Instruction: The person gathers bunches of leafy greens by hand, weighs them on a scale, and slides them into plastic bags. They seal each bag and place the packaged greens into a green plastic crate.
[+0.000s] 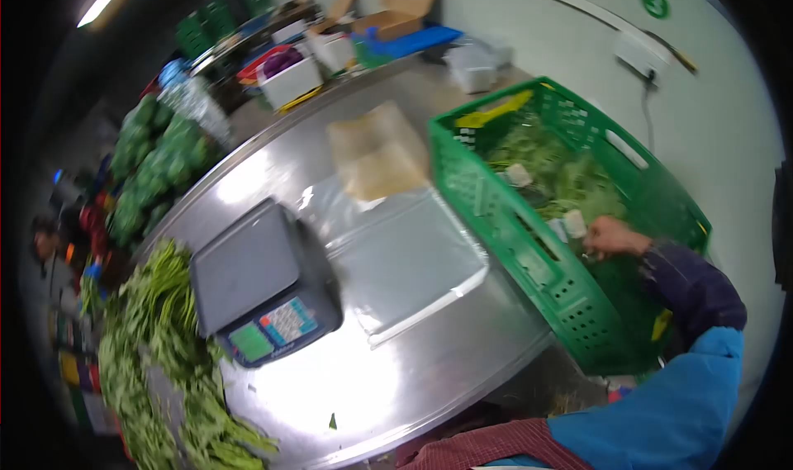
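Note:
My right hand [613, 237], in a dark cuff and blue sleeve, reaches into a green plastic crate [529, 259] on the right. Its fingers are curled together low in the crate, and what they grip is blurred and cannot be made out. Close by the fingertips are small white tags [574, 224]. Leafy greens [591, 185], seemingly in clear bags, lie in the crate. My left hand is out of the picture.
A scale [256, 272] stands on the steel table [330, 404], beside a stack of clear plastic bags [413, 263] and a brownish sheet [376, 152]. Loose greens [165, 338] lie at left. Bagged green produce [157, 168] and open boxes [396, 16] are farther back. Another person [91, 230] is at far left.

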Tool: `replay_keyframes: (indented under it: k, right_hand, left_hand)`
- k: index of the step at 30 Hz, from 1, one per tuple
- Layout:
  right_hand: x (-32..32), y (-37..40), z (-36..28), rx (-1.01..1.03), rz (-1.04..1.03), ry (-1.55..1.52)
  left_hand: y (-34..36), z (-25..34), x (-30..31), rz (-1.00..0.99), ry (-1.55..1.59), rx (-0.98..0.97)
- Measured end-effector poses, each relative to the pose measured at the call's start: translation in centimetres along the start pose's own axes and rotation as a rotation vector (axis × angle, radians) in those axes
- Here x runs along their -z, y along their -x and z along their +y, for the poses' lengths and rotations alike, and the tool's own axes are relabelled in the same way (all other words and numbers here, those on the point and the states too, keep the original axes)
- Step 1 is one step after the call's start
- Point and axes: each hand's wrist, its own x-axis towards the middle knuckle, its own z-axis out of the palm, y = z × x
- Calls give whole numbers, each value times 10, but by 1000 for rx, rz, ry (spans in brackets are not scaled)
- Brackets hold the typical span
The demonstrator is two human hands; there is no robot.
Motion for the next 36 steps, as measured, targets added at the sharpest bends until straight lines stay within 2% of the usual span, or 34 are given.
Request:
replay_keyframes:
  k: [1,3,5,6,7,8,9,11,13,14,15,16,18,21,23,24,26,30,32,34,36]
  right_hand:
    - [7,-17,-16,189,141,121]
    - [22,-26,-96,404,253,-177]
    - [22,-52,-169,707,314,-146]
    - [13,-67,-203,749,265,-134]
    - [-2,-80,-238,814,234,20]
    - [-20,-93,-270,892,204,176]
    - [-44,-116,-288,967,141,195]
    - [-94,-171,-312,1300,512,678]
    - [-135,-182,-344,1062,348,792]
    - [-153,-219,-348,1044,356,843]
    - [-168,-228,-356,930,371,919]
    - [-179,-278,-347,1030,443,960]
    - [-191,-302,-349,954,436,1027]
    - [-195,-357,-352,849,408,1081]
    - [-191,-399,-341,1085,717,1018]
    - [-191,-392,-342,1088,702,1025]
    - [-178,-344,-355,1383,896,918]
    - [-178,-218,-368,1336,710,1090]
    - [-201,-115,-382,1228,184,1078]
    - [-242,-62,-389,1212,-26,878]
    - [-295,-1,-413,1005,-335,622]
  left_hand:
    - [2,-24,-11,22,25,42]
    - [3,-65,-32,41,50,94]
    - [2,-92,-49,58,60,82]
    - [3,-99,-53,78,71,48]
    - [10,-96,-57,113,107,-4]
    - [37,-68,-50,195,178,-93]
    - [65,-24,-28,293,257,-176]
    - [100,15,-16,350,380,-100]
    - [102,-4,-37,408,494,-83]
    - [115,1,-40,454,541,-47]
    - [127,5,-47,490,580,-12]
    - [133,3,-63,530,653,23]
    - [138,-6,-86,612,903,73]
    - [149,-9,-93,650,982,184]
    - [156,-11,-71,754,1130,232]
    - [157,-14,-56,825,1215,239]
    - [157,-34,-15,1033,1117,212]
    - [143,-92,82,1361,1127,57]
    - [140,-113,132,1434,1141,10]
    - [132,-131,170,1412,1137,-9]
    - [120,-150,203,1515,981,18]
